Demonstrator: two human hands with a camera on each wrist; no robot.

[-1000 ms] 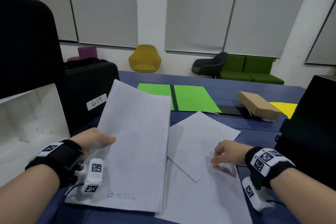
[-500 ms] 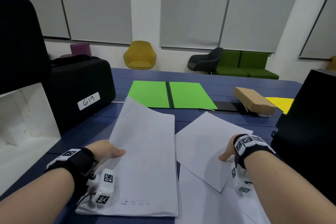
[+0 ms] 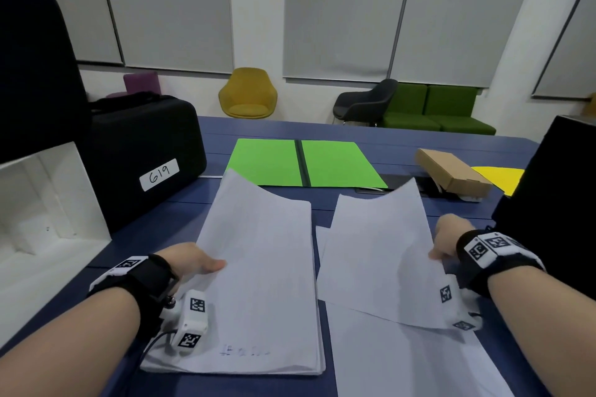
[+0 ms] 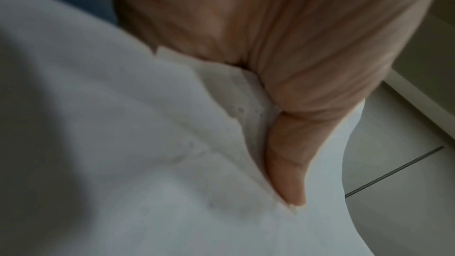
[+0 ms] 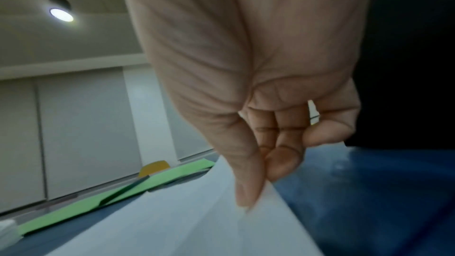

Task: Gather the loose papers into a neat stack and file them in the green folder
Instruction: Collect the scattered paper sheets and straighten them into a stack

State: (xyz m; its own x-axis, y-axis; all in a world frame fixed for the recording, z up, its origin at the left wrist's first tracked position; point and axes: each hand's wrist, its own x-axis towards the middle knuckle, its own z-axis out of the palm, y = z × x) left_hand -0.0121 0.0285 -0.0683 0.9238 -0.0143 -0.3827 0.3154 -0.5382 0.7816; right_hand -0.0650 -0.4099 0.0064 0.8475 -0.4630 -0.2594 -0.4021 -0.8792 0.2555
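Papers: split in two lots on the blue table (image 3: 154, 235). Left hand (image 3: 190, 259) grips the left edge of a stack (image 3: 258, 284), thumb on top; the stack's near end rests on the table, far end lifted and curling. Left wrist view confirms it: thumb (image 4: 288, 163) pressed onto several sheet edges (image 4: 172, 143), other fingers hidden under the paper. Right hand (image 3: 448, 238) pinches the right edge of a single sheet (image 3: 377, 251), raised off the table and bowed; right wrist view shows thumb (image 5: 246, 172) and fingertips (image 5: 283, 159) closed on that sheet (image 5: 197, 221). More loose sheets (image 3: 403, 361) lie flat under it, near the front edge.

Green folder (image 3: 306, 167) lies open and flat further back on the table, dark spine in the middle, just beyond the far ends of both held lots. No paper is in it.

Around: black case (image 3: 145, 155) labelled 619 at left, white box (image 3: 42, 203) beside it, brown cardboard box (image 3: 451, 174) and yellow sheet (image 3: 500, 177) at right.
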